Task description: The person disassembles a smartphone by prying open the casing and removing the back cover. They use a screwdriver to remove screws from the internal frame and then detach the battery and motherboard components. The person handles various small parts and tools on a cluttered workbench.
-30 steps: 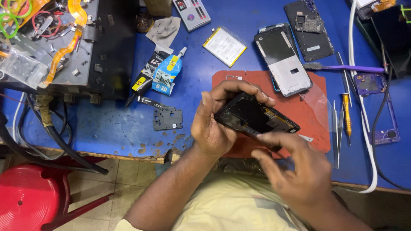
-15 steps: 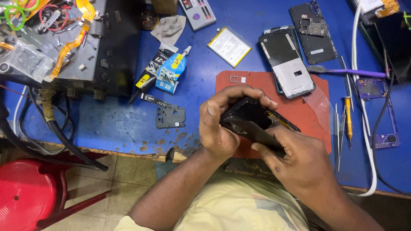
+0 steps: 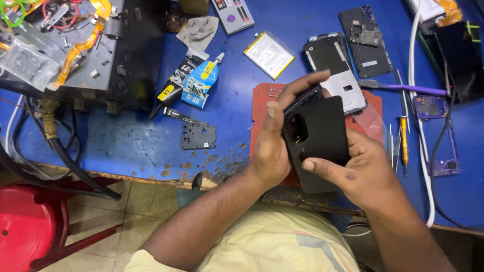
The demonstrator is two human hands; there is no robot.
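Observation:
Both my hands hold a black phone (image 3: 320,141) upright over a red work mat (image 3: 264,98), its back cover with the oval camera hole facing me. My left hand (image 3: 275,143) grips its left edge, thumb along the side and fingers curled over the top. My right hand (image 3: 360,168) cups the lower right corner from beneath, thumb pressed on the back cover. The phone's front side is hidden.
On the blue table lie an opened phone (image 3: 335,70), a dark phone frame (image 3: 365,40), a battery (image 3: 268,54), glue tubes (image 3: 194,80), a metal plate (image 3: 198,136), a yellow-handled screwdriver (image 3: 403,138), a purple tool (image 3: 403,88), a white cable (image 3: 421,131). A red stool (image 3: 27,229) stands lower left.
The phone has been turned from a flat, tilted pose to upright with its back cover facing me. Both hands shifted their grip and moved slightly right.

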